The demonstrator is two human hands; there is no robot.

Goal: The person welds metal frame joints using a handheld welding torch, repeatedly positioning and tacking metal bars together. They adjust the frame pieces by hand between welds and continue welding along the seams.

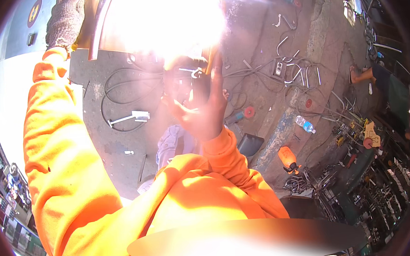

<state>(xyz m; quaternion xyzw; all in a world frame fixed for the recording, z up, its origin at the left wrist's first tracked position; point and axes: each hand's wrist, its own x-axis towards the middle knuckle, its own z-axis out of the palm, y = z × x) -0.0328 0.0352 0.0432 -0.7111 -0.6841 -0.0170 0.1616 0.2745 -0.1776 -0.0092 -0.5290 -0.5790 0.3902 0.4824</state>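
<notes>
Head view: at the centre, the bare right hand point(205, 113) rises from an orange sleeve, its thumb and fingers spread apart around a dark, blurred object point(200, 87); whether the grip is clamped on it, I cannot tell. A small curved metal hook point(196, 73) shows just above that object, under a huge white glare point(174, 17) that swallows everything near it.

At the upper left, the left hand in a grey-brown knitted glove point(64, 21) reaches up beside a glossy brown, slightly curved strip point(98, 33) at the edge of the glare — its fingertips run out of sight, so I cannot tell whether that grip is closed. Left of the glove stands a pale blue-white panel point(14, 38).

Beneath the hands, a dark cable loops over the grey floor point(128, 172) near a silvery-white T-shaped tool point(141, 116). To the right lie bent silvery metal tubes point(319, 75), a clear plastic bottle with a blue band point(304, 123) and an orange bottle with a black end point(287, 157). Farther right — a co-worker's bare leg point(365, 75) beneath dark clothing, with dense metal parts point(391, 187) at the lower right.
</notes>
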